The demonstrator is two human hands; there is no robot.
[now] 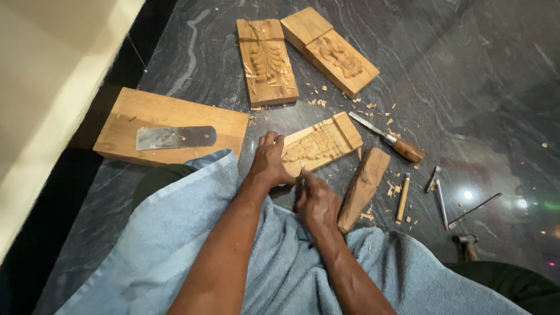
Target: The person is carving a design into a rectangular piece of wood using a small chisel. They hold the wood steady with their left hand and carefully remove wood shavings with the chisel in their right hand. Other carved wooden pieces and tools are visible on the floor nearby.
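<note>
This looks like a wood carver's work spot on the floor of a home. A dark, shiny stone floor (466, 87) has little wood chips (318, 102) all over it. Brown wooden blocks with carved leaf shapes (266, 61) lie there. Near those blocks are a chisel with a brown wooden handle (388, 138) and thin metal carving tools (440, 198).
</note>
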